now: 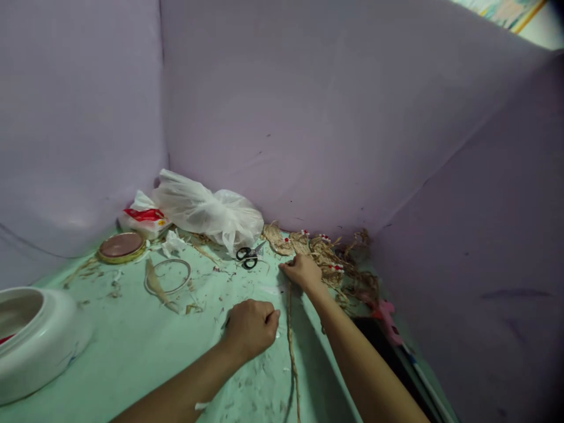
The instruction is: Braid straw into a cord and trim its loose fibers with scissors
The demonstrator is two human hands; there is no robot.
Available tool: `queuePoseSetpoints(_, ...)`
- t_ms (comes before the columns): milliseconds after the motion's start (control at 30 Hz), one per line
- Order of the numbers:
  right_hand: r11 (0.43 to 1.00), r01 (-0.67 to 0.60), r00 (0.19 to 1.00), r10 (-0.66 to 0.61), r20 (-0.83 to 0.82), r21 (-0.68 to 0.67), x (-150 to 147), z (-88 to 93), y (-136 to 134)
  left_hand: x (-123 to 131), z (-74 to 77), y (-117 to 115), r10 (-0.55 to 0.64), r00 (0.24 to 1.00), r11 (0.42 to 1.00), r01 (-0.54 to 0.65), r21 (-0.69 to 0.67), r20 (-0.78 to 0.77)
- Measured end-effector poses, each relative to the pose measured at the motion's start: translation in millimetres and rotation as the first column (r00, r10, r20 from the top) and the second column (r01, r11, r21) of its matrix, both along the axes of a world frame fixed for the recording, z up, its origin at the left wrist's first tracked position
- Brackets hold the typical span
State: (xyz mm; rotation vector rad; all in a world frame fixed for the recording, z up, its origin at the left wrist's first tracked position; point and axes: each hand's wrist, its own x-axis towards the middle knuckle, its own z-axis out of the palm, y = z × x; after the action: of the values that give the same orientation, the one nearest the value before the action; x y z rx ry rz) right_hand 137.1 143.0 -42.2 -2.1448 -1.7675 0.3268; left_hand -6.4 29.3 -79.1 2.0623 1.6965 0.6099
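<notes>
Rising around the workspace, pale purple walls (pixel 308 117) closed in a green-topped table (pixel 132 352) littered with scraps. A white pot (pixel 57 352) took up the left edge. A white plastic bag (pixel 211 214) lay by the far wall, and to its right sprawled a heap of tan cord pieces (pixel 324 252), several of them bunched or braided. A red-and-white packet (pixel 145 217) sat at the bag's left end, with a round tin (pixel 121 247) in front of it and a thin ring (pixel 190 271) nearer the middle.

The left hand (pixel 251 323) had its fingers curled into a fist; whether anything was inside could not be told. The right hand (pixel 304 272), farther out and just in front of the heap, held its fingertips together and seemed to pinch the upper end of a thin cord (pixel 291 346), which ran down between the forearms and out of view. Black-handled scissors (pixel 250 257) lay left of the right hand, touching neither hand. Smallest were the red and white beads (pixel 336 268) among the heap.

Judging by their look, the beaded pieces were done or nearly so, while the cord showed no beads along its visible length and seemed left to work. The total remaining could not be judged.
</notes>
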Motion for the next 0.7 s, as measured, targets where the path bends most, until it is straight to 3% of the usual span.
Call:
queuePoseSetpoints(300, 1.0, -0.007, 0.993, 0.01, 0.117, -0.026, -6, -11.1, 4, 1, 1.6, 0, -0.012, 0.999, 1.0, 0.01, -0.025, -0.049)
queuePoseSetpoints(467, 0.993, -0.095, 0.995, 0.096, 0.015, -0.071, 7, -12.1, 10, 1, 2.9, 1, -0.01, 0.999, 1.0, 0.009, -0.023, -0.048)
queuePoseSetpoints(700, 0.991, -0.123, 0.983, 0.129, -0.128, 0.054, 15, -21.8, -2, 0, 1.4, -1, -0.017, 0.998, 1.0, 0.016, -0.018, -0.058)
